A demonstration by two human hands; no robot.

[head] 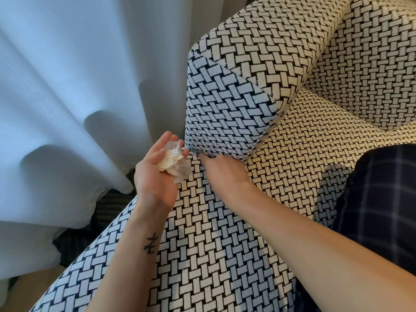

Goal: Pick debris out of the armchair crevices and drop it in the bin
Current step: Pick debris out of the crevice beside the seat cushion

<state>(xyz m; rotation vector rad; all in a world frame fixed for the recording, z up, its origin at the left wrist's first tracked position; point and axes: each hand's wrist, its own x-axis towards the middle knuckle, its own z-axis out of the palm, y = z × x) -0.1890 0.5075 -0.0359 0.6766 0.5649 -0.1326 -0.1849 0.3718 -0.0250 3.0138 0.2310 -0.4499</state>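
Observation:
The armchair (292, 158) is covered in a black-and-white woven pattern. Its armrest block (243, 86) rises at centre, above the seat cushion. My left hand (155, 176) is palm up beside the armrest's front corner and cradles a wad of crumpled white tissue and clear wrapper (173, 163) in loosely curled fingers. My right hand (222, 170) lies on the seat with its fingers pushed into the crevice under the armrest. The fingertips are hidden in the gap. No bin is in view.
White sheer curtains (67, 97) hang along the left, down to a dark striped carpet (108, 208). A dark checked cloth (378, 210) lies at the right edge over the seat.

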